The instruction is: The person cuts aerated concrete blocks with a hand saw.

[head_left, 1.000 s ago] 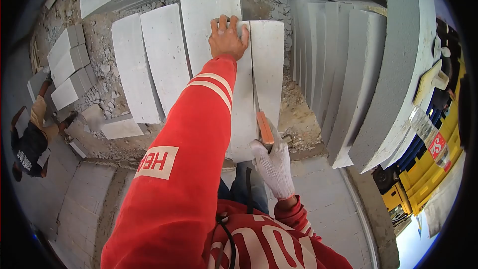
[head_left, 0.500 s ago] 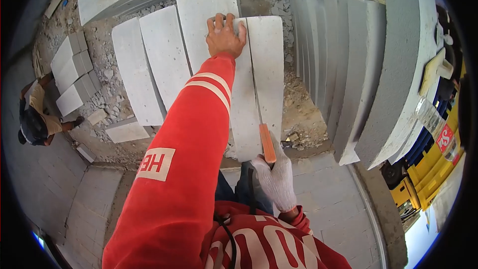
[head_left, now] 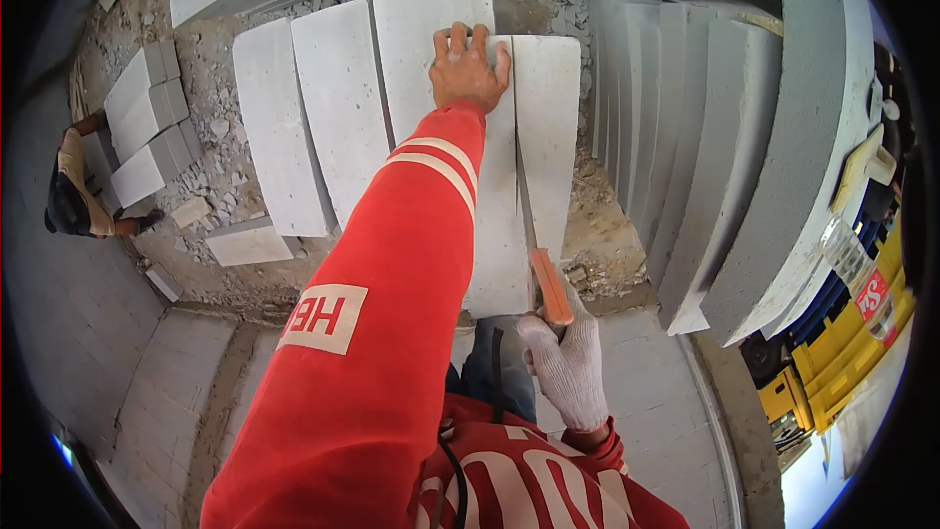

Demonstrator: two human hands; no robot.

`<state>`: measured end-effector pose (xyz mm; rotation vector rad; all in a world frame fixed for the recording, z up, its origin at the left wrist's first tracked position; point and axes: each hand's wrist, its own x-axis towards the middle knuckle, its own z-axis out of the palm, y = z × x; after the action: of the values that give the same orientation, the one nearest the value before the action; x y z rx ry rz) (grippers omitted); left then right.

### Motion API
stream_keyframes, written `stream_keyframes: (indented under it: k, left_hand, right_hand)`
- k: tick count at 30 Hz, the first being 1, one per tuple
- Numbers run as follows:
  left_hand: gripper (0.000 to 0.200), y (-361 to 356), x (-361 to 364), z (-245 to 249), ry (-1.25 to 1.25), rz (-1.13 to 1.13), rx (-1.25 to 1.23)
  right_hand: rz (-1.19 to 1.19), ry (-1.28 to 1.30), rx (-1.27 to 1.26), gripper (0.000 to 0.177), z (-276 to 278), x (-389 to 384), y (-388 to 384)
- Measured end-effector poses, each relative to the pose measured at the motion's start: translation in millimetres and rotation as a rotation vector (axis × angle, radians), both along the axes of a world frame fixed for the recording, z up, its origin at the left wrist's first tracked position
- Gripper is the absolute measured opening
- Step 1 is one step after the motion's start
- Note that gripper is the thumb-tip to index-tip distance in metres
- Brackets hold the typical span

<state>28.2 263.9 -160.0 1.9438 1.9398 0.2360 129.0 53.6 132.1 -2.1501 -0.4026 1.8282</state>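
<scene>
the gloved right hand [head_left: 571, 362] is closed round an orange handle [head_left: 552, 286]; its blade seems to sit at the gap between the pale block [head_left: 497, 225] and the right-hand block [head_left: 548, 118]; the bare left hand [head_left: 470, 73] bears down, ungrasping, at the far end; uneven pressure could shift a block, pinching the blade.

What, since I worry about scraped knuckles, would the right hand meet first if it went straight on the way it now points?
Probably the near end of the long white block, just ahead of the right hand and beside the orange handle. Depth is unclear; it might pass over.
</scene>
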Motion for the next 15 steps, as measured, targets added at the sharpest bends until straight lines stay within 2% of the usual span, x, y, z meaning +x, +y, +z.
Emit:
stream_keyframes:
  k: [1, 3, 5, 7, 9, 12, 14, 15]
  left_hand:
    - [0.041, -14, 1, 2, -0.009, -0.002, -0.037]
    - [0.04, -19, 4, 6, -0.025, 0.018, -0.042]
    - [0.039, -14, 3, 4, -0.01, 0.01, -0.034]
    - [0.04, -20, 4, 3, -0.03, 0.004, -0.061]
    - [0.04, -14, 1, -1, -0.007, -0.011, -0.003]
    - [0.041, -14, 1, -1, -0.023, -0.006, -0.018]
    - [0.041, -1, 2, 2, -0.026, 0.012, -0.032]
    - [0.041, -12, 3, 6, -0.022, 0.007, -0.098]
  right_hand:
    - [-0.018, 0.019, -0.168, 0.065, 32, 5, -5]
    - [0.017, 0.055, -0.208, 0.063, 42, 20, -14]
    - [0.077, -0.013, -0.001, 0.048, 11, 19, 4]
    - [0.11, -0.032, -0.145, 0.037, -66, 19, 50]
    - [0.145, 0.018, -0.043, 0.035, -91, 15, 99]
    - [0.129, -0.045, -0.02, 0.039, -63, 0, 68]
    - [0.041, -0.033, -0.078, 0.059, -4, -1, 36]
    - [0.051, 0.0, -0.073, 0.057, 29, 1, 29]
